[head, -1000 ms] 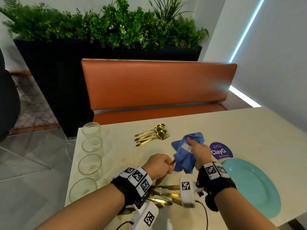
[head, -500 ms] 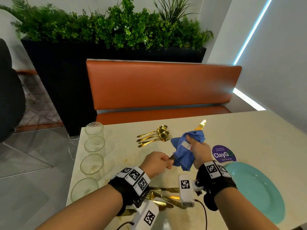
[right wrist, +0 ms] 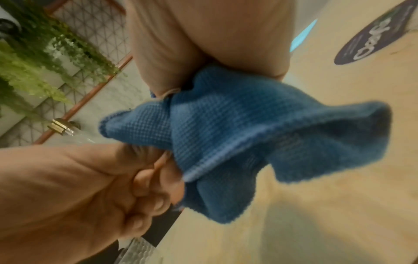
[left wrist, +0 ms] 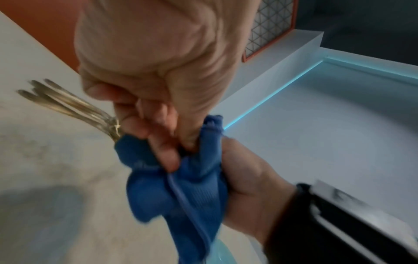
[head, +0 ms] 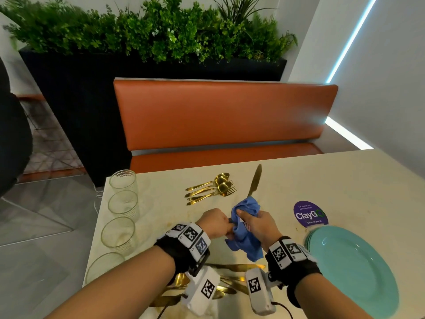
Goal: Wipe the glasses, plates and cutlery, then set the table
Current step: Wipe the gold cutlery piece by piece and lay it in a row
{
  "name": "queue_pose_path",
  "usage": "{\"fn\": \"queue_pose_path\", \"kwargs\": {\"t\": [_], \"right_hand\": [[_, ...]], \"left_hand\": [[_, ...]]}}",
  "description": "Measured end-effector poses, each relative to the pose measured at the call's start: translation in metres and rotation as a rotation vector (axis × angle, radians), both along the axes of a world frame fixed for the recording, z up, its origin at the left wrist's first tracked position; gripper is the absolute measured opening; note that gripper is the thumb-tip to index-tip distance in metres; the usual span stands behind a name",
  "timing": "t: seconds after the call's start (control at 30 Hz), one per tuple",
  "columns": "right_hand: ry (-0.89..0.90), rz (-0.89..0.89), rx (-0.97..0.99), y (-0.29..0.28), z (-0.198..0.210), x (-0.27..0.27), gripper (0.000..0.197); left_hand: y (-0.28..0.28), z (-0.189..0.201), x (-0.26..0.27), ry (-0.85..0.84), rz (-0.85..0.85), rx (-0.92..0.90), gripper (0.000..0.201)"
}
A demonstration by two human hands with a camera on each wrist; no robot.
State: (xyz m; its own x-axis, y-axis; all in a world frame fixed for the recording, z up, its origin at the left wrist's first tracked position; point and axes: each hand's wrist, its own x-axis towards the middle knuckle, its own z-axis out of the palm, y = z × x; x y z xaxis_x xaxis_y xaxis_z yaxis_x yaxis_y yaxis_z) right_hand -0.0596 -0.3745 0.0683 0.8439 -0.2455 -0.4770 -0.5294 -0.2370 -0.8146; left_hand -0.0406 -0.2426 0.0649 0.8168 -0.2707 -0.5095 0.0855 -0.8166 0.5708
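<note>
Head view high, facing forward-down; wrist views close on hands; all share blue cloth point(head: 245, 229).

On the pale stone worktop point(head: 299, 180) we see four clear glass tumblers point(head: 118, 231) lined along the left edge, gold spoons and forks point(head: 210, 188) at centre, round turquoise plates point(head: 351, 268) at right.

Left hand point(head: 215, 223) fisted, right hand point(head: 258, 224) clenched (fingers curled), knuckles nearly touching

Likely a restaurant or café dining area. An orange upholstered booth bench point(head: 220, 116) faces the pale tabletop point(head: 345, 180). A dark planter of greenery point(head: 151, 33) stands behind, and a purple "ClayGo" sticker point(head: 309, 214) marks the tabletop.
</note>
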Motion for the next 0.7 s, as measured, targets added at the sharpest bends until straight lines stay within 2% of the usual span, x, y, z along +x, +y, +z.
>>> {"fn": "queue_pose_path", "kwargs": {"t": [0.07, 0.13, 0.2, 0.27, 0.4, 0.47, 0.53, 0.6, 0.67, 0.7], "right_hand": [[0.016, 0.001, -0.033, -0.006, -0.001, 0.005, 0.019], [0.039, 0.031, -0.038, -0.011, -0.004, 0.010, 0.018], [0.047, 0.094, -0.031, -0.012, -0.009, 0.016, 0.021], [0.059, 0.190, -0.047, -0.008, -0.011, 0.023, 0.024], [0.069, 0.386, -0.092, 0.002, -0.013, 0.044, 0.019], [0.063, 0.462, -0.107, 0.001, -0.015, 0.054, 0.012], [0.084, 0.517, -0.153, 0.000, -0.017, 0.064, 0.013], [0.103, 0.564, -0.213, -0.002, -0.019, 0.073, 0.020], [0.097, 0.586, -0.268, -0.006, -0.021, 0.079, 0.012], [0.088, 0.576, -0.280, -0.010, -0.021, 0.083, 0.011]], "left_hand": [[0.005, 0.002, 0.016, 0.018, 0.066, -0.063, 0.023], [0.009, 0.004, 0.035, -0.038, 0.196, -0.181, 0.010], [0.004, 0.004, 0.051, -0.030, 0.288, -0.308, 0.017], [-0.007, -0.002, 0.062, 0.025, 0.298, -0.364, 0.026], [-0.017, -0.018, 0.088, 0.089, 0.281, -0.312, 0.034], [-0.019, -0.024, 0.101, 0.130, 0.247, -0.270, 0.029], [-0.018, -0.028, 0.117, 0.070, 0.296, -0.199, 0.027], [-0.010, -0.027, 0.134, -0.025, 0.399, -0.175, 0.034], [0.004, -0.029, 0.156, -0.119, 0.465, -0.112, 0.035], [0.013, -0.030, 0.167, -0.154, 0.443, -0.034, 0.034]]}}
